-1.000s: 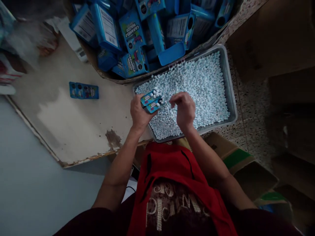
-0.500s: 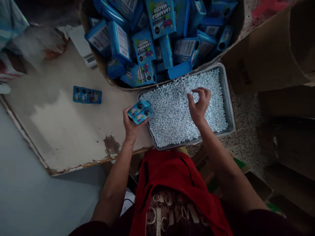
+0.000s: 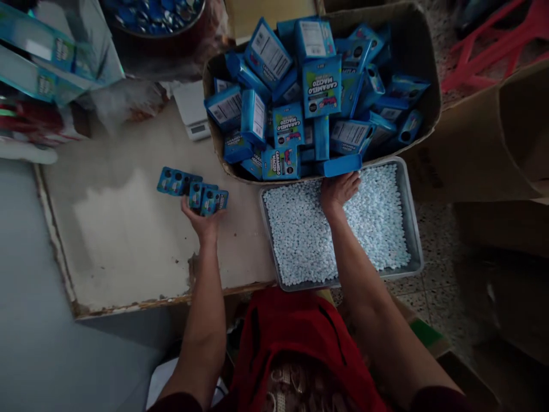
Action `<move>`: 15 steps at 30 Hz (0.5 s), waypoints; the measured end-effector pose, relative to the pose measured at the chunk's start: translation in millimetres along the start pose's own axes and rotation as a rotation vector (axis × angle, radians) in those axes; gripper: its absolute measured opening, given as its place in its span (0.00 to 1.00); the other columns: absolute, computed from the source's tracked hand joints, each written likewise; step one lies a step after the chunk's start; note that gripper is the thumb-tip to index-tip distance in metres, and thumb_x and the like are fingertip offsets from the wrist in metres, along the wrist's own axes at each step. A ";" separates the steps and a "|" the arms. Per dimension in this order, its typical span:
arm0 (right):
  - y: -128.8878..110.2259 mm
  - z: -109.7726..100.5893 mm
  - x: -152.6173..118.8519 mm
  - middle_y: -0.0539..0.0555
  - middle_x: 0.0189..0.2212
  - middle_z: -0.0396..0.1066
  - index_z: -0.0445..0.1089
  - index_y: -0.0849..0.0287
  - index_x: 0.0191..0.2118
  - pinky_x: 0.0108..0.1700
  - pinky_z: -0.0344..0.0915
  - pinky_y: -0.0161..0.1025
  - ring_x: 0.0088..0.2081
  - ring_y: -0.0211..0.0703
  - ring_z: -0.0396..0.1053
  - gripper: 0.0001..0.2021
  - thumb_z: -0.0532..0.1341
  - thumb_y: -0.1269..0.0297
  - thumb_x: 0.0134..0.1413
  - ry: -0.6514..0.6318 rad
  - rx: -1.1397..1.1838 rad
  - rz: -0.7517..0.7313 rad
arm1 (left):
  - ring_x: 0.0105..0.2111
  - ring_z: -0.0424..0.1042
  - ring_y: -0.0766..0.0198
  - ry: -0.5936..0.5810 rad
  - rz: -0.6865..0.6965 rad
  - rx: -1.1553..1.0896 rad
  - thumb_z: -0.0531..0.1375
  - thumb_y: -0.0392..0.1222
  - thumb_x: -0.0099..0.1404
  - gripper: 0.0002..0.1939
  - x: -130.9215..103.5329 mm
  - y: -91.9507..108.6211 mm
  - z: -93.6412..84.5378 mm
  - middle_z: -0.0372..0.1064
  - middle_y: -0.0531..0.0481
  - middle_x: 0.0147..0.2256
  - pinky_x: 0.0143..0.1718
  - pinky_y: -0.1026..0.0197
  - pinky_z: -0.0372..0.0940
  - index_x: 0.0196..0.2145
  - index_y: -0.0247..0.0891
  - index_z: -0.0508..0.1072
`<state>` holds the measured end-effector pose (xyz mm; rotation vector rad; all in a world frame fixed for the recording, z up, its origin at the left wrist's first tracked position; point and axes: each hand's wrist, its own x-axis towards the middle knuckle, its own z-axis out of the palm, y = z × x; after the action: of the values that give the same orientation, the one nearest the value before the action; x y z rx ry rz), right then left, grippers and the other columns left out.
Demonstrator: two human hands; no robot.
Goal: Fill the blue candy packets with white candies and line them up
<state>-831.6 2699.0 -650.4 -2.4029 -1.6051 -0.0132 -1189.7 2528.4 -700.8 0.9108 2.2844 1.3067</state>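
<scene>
My left hand (image 3: 203, 223) is closed around two small blue candy boxes (image 3: 208, 197), their narrow ends facing up. Right beside them, on the table, stand more blue candy boxes (image 3: 174, 180) side by side. My right hand (image 3: 341, 191) is over the metal tray (image 3: 414, 263) of small pale blue pellets (image 3: 300, 234). Its fingers are bent against the lower edge of a blue candy box (image 3: 341, 166) at the near rim of the carton; the fingertips are partly hidden.
The cardboard carton (image 3: 433, 123) holds many jumbled blue candy boxes, printed CARAMELO MACIZO. A white scale (image 3: 195, 114) stands left of it. Behind is a pot (image 3: 158, 34) of blue wrapped candies. The worn table edge (image 3: 141, 304) lies close to my body. A red plastic stool (image 3: 493, 57) stands right.
My left hand has carried its two boxes left, from the tray to the boxes standing on the table. My right hand, spread above the pellets before, has reached the carton's rim.
</scene>
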 end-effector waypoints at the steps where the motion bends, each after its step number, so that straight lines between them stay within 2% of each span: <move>1: -0.2 -4.4 -1.4 0.81 0.63 0.66 0.69 0.72 0.60 0.61 0.63 0.64 0.61 0.71 0.64 0.24 0.55 0.59 0.69 -0.027 -0.019 -0.026 | 0.67 0.68 0.39 0.065 -0.003 0.046 0.82 0.52 0.49 0.63 -8.8 11.5 -6.4 0.60 0.29 0.67 0.66 0.30 0.67 0.71 0.46 0.50; 2: 0.7 -9.4 -3.0 0.80 0.62 0.67 0.70 0.71 0.60 0.60 0.62 0.63 0.60 0.71 0.64 0.23 0.54 0.59 0.70 -0.063 -0.037 -0.063 | 0.67 0.67 0.37 0.154 0.012 0.093 0.83 0.51 0.48 0.62 -17.8 27.9 -11.3 0.60 0.28 0.67 0.66 0.29 0.67 0.71 0.44 0.53; 3: 2.6 -15.0 -5.5 0.78 0.60 0.69 0.71 0.70 0.59 0.60 0.62 0.62 0.59 0.71 0.64 0.22 0.52 0.61 0.71 -0.105 -0.055 -0.109 | 0.66 0.68 0.36 0.226 0.060 0.131 0.82 0.52 0.50 0.57 -25.1 48.4 -13.0 0.63 0.29 0.65 0.65 0.29 0.68 0.69 0.42 0.59; 4: 5.3 -21.4 -9.4 0.77 0.59 0.70 0.71 0.69 0.59 0.59 0.61 0.61 0.59 0.70 0.64 0.21 0.51 0.62 0.72 -0.153 -0.071 -0.167 | 0.64 0.69 0.37 0.229 0.156 0.151 0.80 0.52 0.56 0.46 -29.3 71.9 -10.4 0.67 0.31 0.61 0.64 0.31 0.69 0.65 0.41 0.65; 5: 8.8 -28.9 -15.0 0.76 0.58 0.71 0.72 0.68 0.58 0.58 0.60 0.60 0.58 0.70 0.64 0.20 0.50 0.63 0.72 -0.205 -0.087 -0.228 | 0.61 0.71 0.38 0.173 0.280 0.145 0.77 0.52 0.62 0.34 -29.5 96.8 -2.9 0.71 0.34 0.57 0.64 0.33 0.69 0.59 0.41 0.71; 6: 13.1 -37.8 -22.2 0.75 0.57 0.72 0.73 0.68 0.57 0.58 0.59 0.59 0.58 0.69 0.65 0.20 0.49 0.64 0.73 -0.265 -0.107 -0.290 | 0.59 0.73 0.41 0.054 0.405 0.125 0.74 0.51 0.66 0.24 -25.4 121.5 9.2 0.73 0.37 0.53 0.65 0.34 0.69 0.55 0.42 0.75; 7: 18.1 -48.3 -30.5 0.75 0.56 0.73 0.73 0.68 0.56 0.57 0.59 0.59 0.57 0.69 0.65 0.20 0.49 0.65 0.73 -0.332 -0.128 -0.348 | 0.59 0.74 0.42 -0.090 0.511 0.104 0.73 0.50 0.68 0.20 -17.5 144.5 25.0 0.75 0.39 0.52 0.67 0.36 0.67 0.53 0.44 0.76; 9: 29.9 -73.8 -47.6 0.73 0.55 0.75 0.75 0.68 0.56 0.58 0.59 0.58 0.57 0.68 0.66 0.19 0.49 0.66 0.73 -0.472 -0.173 -0.431 | 0.61 0.72 0.43 -0.325 0.626 0.078 0.75 0.49 0.65 0.26 5.2 180.8 62.3 0.75 0.40 0.56 0.70 0.39 0.65 0.57 0.44 0.76; 11: 41.9 -103.2 -58.0 0.69 0.54 0.77 0.77 0.64 0.54 0.59 0.59 0.60 0.57 0.68 0.67 0.18 0.53 0.64 0.73 -0.576 -0.183 -0.450 | 0.64 0.71 0.41 -0.512 0.649 0.094 0.81 0.50 0.57 0.41 29.2 200.5 96.5 0.72 0.38 0.61 0.69 0.40 0.65 0.64 0.42 0.73; 12: 46.4 -117.9 -58.5 0.67 0.54 0.77 0.79 0.61 0.54 0.59 0.60 0.60 0.57 0.68 0.68 0.16 0.56 0.62 0.72 -0.588 -0.163 -0.439 | 0.64 0.70 0.39 -0.588 0.649 0.106 0.83 0.51 0.52 0.48 39.4 204.4 109.4 0.71 0.37 0.62 0.69 0.41 0.65 0.66 0.42 0.71; 13: 49.1 -131.5 -55.1 0.65 0.53 0.78 0.79 0.59 0.53 0.59 0.61 0.60 0.57 0.67 0.68 0.15 0.58 0.61 0.71 -0.559 -0.124 -0.422 | 0.64 0.70 0.38 -0.647 0.652 0.118 0.84 0.53 0.48 0.54 47.9 205.3 118.8 0.70 0.36 0.63 0.68 0.41 0.65 0.68 0.41 0.69; 15: 46.7 -153.0 -37.1 0.64 0.54 0.77 0.79 0.57 0.56 0.59 0.63 0.59 0.57 0.67 0.67 0.16 0.62 0.61 0.67 -0.400 -0.011 -0.424 | 0.61 0.71 0.37 -0.696 0.673 0.140 0.86 0.56 0.41 0.60 59.7 201.9 126.8 0.71 0.36 0.61 0.66 0.41 0.66 0.68 0.41 0.69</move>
<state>-783.6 2615.9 -517.0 -2.1167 -2.2684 0.4035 -1087.4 2723.2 -591.3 1.9318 1.5753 0.8228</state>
